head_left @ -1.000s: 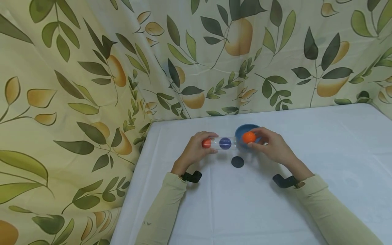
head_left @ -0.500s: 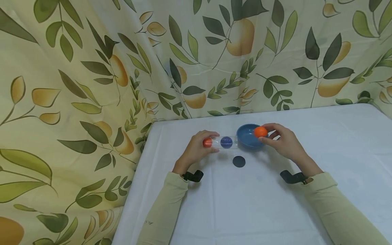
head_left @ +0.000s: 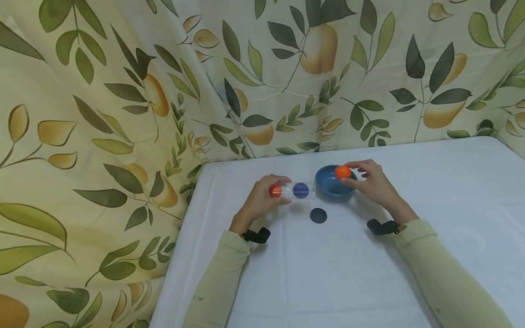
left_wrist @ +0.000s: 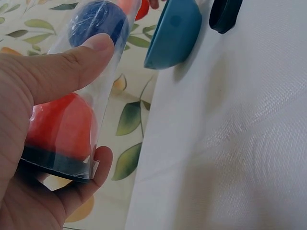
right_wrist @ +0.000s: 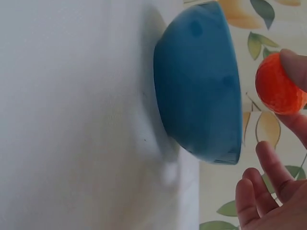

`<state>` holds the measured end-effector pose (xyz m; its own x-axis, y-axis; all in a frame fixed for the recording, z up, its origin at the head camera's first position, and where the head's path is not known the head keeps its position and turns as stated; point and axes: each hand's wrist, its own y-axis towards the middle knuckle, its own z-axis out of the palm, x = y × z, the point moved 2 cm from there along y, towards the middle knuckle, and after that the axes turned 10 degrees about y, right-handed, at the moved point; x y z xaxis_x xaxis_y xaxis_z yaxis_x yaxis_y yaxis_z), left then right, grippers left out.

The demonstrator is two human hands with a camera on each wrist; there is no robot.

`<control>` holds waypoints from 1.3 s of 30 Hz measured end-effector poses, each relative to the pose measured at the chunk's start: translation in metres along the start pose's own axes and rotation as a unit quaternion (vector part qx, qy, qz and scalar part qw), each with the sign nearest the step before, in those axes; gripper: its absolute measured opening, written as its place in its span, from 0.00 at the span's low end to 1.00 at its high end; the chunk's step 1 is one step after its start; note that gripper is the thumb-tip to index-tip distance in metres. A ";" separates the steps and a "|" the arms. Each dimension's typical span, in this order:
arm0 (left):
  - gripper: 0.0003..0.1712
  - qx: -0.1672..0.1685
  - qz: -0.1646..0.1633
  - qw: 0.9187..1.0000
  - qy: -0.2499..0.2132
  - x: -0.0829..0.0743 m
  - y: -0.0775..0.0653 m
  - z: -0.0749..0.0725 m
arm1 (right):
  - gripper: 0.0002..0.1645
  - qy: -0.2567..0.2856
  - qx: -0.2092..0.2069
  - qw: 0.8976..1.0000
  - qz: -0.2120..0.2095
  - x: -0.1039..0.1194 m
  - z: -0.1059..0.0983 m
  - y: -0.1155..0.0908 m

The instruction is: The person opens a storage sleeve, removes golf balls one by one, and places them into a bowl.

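My left hand [head_left: 260,198] grips a clear tube [head_left: 288,191] that lies roughly level above the table, its open end toward the right. A red ball [left_wrist: 64,127] sits at the tube's dark base, near my palm, with a blue-purple ball [head_left: 301,190] farther along inside. Between thumb and fingertips, my right hand [head_left: 375,184] pinches an orange ball [head_left: 342,171] above the blue bowl [right_wrist: 199,86]. The right wrist view shows a gap between ball and bowl rim, with the other fingers spread loosely. Just below the tube, a round black lid [head_left: 318,215] rests on the table.
A white cloth covers the table [head_left: 328,273]. Behind it and on the left hangs a leaf-and-fruit patterned curtain [head_left: 164,114]. The bowl stands close to the tube's open end.
My right hand has carried the orange ball from beside the tube's open end rightward, then slightly back left and away, over the bowl. My left hand and the tube stay nearly still.
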<state>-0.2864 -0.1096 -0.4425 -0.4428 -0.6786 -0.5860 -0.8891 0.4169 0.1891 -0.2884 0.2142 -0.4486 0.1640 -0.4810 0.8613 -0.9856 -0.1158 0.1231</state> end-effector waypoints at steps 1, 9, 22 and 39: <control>0.31 0.000 -0.002 1.000 0.000 0.000 0.000 0.000 | 0.35 0.001 0.004 1.000 0.006 0.000 0.001 0.002; 0.31 0.000 -0.001 1.000 -0.005 0.000 -0.001 -0.002 | 0.42 0.003 0.023 0.998 0.053 -0.013 0.005 0.007; 0.31 -0.009 0.018 1.000 -0.004 -0.002 0.000 0.002 | 0.45 0.011 0.027 0.997 0.070 -0.024 0.001 0.006; 0.31 -0.002 0.013 1.000 -0.009 -0.001 -0.001 0.002 | 0.43 0.008 0.036 0.997 0.065 -0.024 0.005 0.005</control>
<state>-0.2844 -0.1083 -0.4439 -0.4641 -0.6564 -0.5948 -0.8776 0.4319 0.2081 -0.2971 0.2208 -0.4714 0.0341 -0.4815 0.8758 -0.9929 -0.1160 -0.0252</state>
